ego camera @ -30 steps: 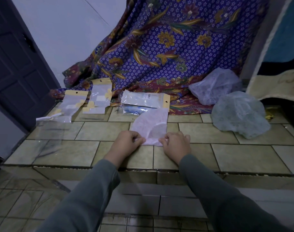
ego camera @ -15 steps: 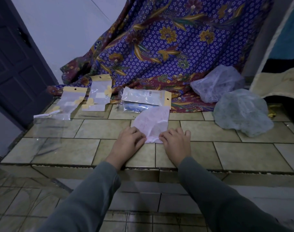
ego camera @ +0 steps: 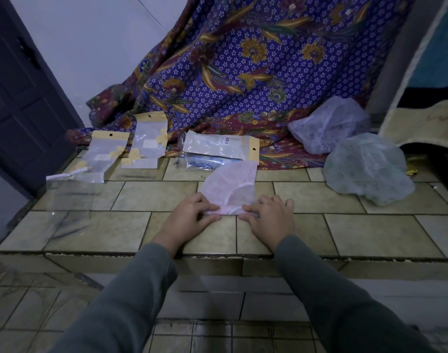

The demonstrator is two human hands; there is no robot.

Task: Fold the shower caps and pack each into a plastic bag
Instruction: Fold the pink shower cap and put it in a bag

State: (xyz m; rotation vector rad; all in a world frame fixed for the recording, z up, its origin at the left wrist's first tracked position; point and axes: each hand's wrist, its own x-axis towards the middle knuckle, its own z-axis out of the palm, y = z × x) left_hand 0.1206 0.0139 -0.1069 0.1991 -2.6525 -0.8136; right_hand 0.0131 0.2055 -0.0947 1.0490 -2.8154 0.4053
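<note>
A pale pink shower cap [ego camera: 230,184], folded into a flat narrow strip, lies on the tiled ledge [ego camera: 345,225] in front of me. My left hand [ego camera: 191,214] and my right hand [ego camera: 268,217] pinch its near edge from either side, and that edge is turned up into a small fold. Two unfolded shower caps sit at the right, a whitish one [ego camera: 328,123] behind a pale green one [ego camera: 368,169]. Empty plastic bags with yellow headers [ego camera: 104,154] [ego camera: 149,141] lie at the left. A packed bag [ego camera: 220,147] lies just beyond the pink cap.
A purple floral cloth [ego camera: 256,72] hangs behind the ledge and spills onto it. A dark door [ego camera: 19,98] stands at the left. The ledge's front edge drops to a tiled floor [ego camera: 39,314] below my arms. A cream cushion edge [ego camera: 427,123] shows at the far right.
Both hands slid the pink cap slightly away and back. They now turn its near edge up into a fold, with fingertips closer together on the plastic.
</note>
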